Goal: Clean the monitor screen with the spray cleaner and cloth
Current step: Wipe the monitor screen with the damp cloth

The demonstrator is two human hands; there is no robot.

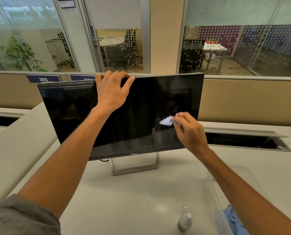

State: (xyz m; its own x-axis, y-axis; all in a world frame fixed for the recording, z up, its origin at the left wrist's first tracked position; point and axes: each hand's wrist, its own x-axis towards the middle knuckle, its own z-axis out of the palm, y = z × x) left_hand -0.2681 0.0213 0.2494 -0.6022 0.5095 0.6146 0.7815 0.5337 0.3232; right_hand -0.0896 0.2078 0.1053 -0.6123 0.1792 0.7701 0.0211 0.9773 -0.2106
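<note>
A black monitor (141, 107) stands on a silver stand in the middle of the desk, its dark screen streaked with wet drips near the bottom. My left hand (110, 90) grips the monitor's top edge, fingers curled over it. My right hand (188, 131) presses a small pale blue cloth (166, 121) against the right part of the screen. The spray cleaner (184, 221), a small clear bottle with a green band, stands upright on the desk near the front right, apart from both hands.
A clear plastic bin (226, 200) holding a blue cloth (233, 219) sits at the front right under my right forearm. An open cable tray (243, 141) lies in the white desk (132, 200) behind and right of the monitor. Beige partitions and glass walls stand beyond.
</note>
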